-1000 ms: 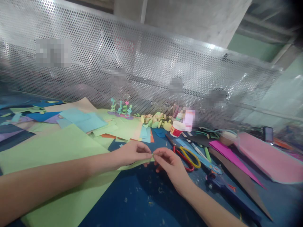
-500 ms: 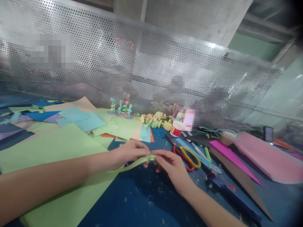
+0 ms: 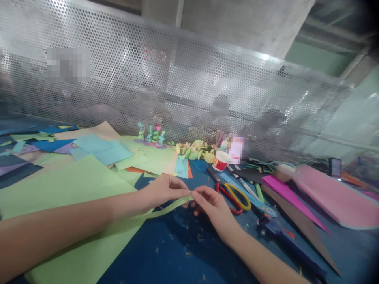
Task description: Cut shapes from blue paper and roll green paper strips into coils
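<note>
A narrow light green paper strip (image 3: 167, 208) is pinched at its right end between my two hands, its tail trailing down to the left. My left hand (image 3: 166, 191) is closed, thumb and fingers on the strip near its tip. Fingertips of my right hand (image 3: 213, 207) press on the same end, nearly touching the left fingertips. Below my left forearm lies a large light green paper sheet (image 3: 74, 185). Just right of my hands rest scissors (image 3: 235, 197) with red and yellow handles.
A blue glue gun (image 3: 291, 248), a magenta sheet (image 3: 296, 201) and a pink board (image 3: 337, 197) lie to the right. Farther back stand a red and white paper cup (image 3: 220, 161) and small paper plants (image 3: 151, 136). A perforated metal screen (image 3: 189, 79) rises behind the table.
My fingertips have drawn closer together over the end of the strip, covering more of it. The scissors, sheets and other things stay put.
</note>
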### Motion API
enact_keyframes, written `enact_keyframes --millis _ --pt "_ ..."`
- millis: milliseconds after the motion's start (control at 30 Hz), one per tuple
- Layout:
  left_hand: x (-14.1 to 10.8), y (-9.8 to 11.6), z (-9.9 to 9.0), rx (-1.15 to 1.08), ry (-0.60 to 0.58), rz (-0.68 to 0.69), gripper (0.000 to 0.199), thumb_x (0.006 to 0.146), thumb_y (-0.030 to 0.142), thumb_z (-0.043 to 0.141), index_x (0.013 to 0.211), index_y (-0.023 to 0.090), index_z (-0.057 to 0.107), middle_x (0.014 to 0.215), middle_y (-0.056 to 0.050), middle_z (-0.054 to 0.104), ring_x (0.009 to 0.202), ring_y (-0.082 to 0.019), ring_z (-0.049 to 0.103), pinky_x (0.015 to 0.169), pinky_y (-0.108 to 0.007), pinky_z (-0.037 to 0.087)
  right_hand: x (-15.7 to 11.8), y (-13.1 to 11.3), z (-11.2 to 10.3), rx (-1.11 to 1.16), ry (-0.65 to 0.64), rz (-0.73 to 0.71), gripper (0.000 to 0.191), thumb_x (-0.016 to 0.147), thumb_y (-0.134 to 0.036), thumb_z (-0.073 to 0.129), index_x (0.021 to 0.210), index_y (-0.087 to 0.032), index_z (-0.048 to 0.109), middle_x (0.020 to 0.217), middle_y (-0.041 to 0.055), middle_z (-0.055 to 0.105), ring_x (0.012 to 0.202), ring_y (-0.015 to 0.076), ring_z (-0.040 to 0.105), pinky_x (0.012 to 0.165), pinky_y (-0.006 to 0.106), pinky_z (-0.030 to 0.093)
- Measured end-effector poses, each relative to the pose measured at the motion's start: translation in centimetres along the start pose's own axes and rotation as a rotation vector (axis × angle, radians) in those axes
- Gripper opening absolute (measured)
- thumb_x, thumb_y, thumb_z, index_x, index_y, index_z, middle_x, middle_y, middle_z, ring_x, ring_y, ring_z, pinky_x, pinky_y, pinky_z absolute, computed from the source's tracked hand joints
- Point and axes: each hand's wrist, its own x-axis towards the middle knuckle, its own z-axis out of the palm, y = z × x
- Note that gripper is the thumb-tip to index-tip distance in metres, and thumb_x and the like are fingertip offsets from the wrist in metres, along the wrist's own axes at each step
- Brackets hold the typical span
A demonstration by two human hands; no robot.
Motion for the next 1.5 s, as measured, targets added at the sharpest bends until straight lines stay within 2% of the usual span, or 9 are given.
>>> enact_keyframes --millis 167,400,600,833,967,1133,1300,1400,1500 --pt "0.2 -0.1 -0.3 0.090 0.034 -0.038 0.029 0.073 0.045 0.067 0.081 0.017 0.071 0.075 -0.002 0.069 0.075 -0.016 0.060 0.069 -0.023 0.042 0.1 0.3 -0.1 -0.064 0.014 0.000 0.030 0.074 -0.045 0.067 0.075 -0.017 0.059 0.061 -0.0026 0.056 0.057 0.0107 0.052 0.053 0.023 0.045" --pt "0.4 -0.3 -0.2 -0.005 0.023 -0.025 0.025 0.070 0.039 0.071 0.081 0.018 0.070 0.076 -0.001 0.068 0.076 -0.014 0.059 0.073 -0.022 0.042 0.1 0.1 -0.1 -0.048 0.019 0.011 0.032 0.070 -0.046 0.070 0.073 -0.015 0.061 0.059 -0.0029 0.056 0.054 0.0096 0.051 0.051 0.022 0.045" --pt "0.4 -0.4 -0.1 -0.057 0.140 -0.075 0.027 0.066 0.039 0.074 0.081 0.017 0.071 0.080 -0.003 0.070 0.083 -0.016 0.060 0.079 -0.024 0.043 0.1 0.0 0.0 -0.029 0.002 0.029 0.034 0.069 -0.047 0.070 0.073 -0.016 0.060 0.063 -0.0016 0.057 0.057 0.0104 0.052 0.053 0.023 0.047" --pt "0.4 -0.6 0.1 -0.107 0.100 -0.074 0.022 0.068 0.037 0.072 0.078 0.017 0.071 0.074 0.000 0.067 0.076 -0.013 0.059 0.075 -0.023 0.044 0.0 0.3 0.0 -0.082 -0.033 -0.010 0.030 0.074 -0.045 0.067 0.073 -0.016 0.057 0.063 -0.0020 0.056 0.058 0.0100 0.051 0.053 0.022 0.045" --pt "0.4 -0.6 0.3 -0.162 0.117 -0.101 0.022 0.067 0.036 0.073 0.076 0.016 0.071 0.070 0.000 0.066 0.071 -0.012 0.058 0.072 -0.022 0.045 0.0 0.4 0.0 -0.133 -0.033 -0.038 0.027 0.080 -0.043 0.060 0.077 -0.016 0.056 0.066 -0.0009 0.055 0.060 0.0113 0.051 0.053 0.023 0.047" --pt "0.4 -0.5 0.4 -0.341 0.194 -0.165 0.021 0.063 0.033 0.078 0.073 0.016 0.071 0.065 0.002 0.064 0.066 -0.010 0.058 0.075 -0.023 0.046 -0.3 0.3 -0.1 -0.265 0.098 -0.246 0.014 0.085 -0.032 0.054 0.094 -0.023 0.049 0.082 0.0007 0.054 0.074 0.0151 0.055 0.059 0.026 0.052" --pt "0.3 -0.5 0.5 -0.395 0.184 -0.154 0.019 0.064 0.031 0.078 0.073 0.015 0.072 0.066 0.000 0.065 0.066 -0.010 0.059 0.074 -0.022 0.047 -0.8 0.0 0.0 -0.574 0.065 -0.467 0.018 0.081 -0.017 0.057 0.098 -0.024 0.058 0.103 0.0052 0.052 0.089 0.0176 0.055 0.068 0.027 0.052" --pt "0.2 -0.4 0.7 -0.380 0.170 -0.147 0.019 0.064 0.031 0.078 0.072 0.014 0.072 0.064 0.000 0.065 0.064 -0.009 0.058 0.071 -0.021 0.046 -1.0 -0.2 -0.1 -0.661 0.070 -0.520 0.013 0.081 -0.017 0.058 0.091 -0.024 0.062 0.102 0.0054 0.051 0.088 0.0177 0.055 0.070 0.028 0.052" --pt "0.1 -0.3 1.0 -0.367 0.170 -0.136 0.018 0.065 0.030 0.077 0.071 0.014 0.072 0.060 0.002 0.064 0.059 -0.007 0.056 0.068 -0.020 0.046 -0.9 -0.2 -0.3 -0.633 0.100 -0.515 0.007 0.083 -0.021 0.056 0.085 -0.023 0.062 0.097 0.0045 0.051 0.087 0.0169 0.055 0.070 0.027 0.051"
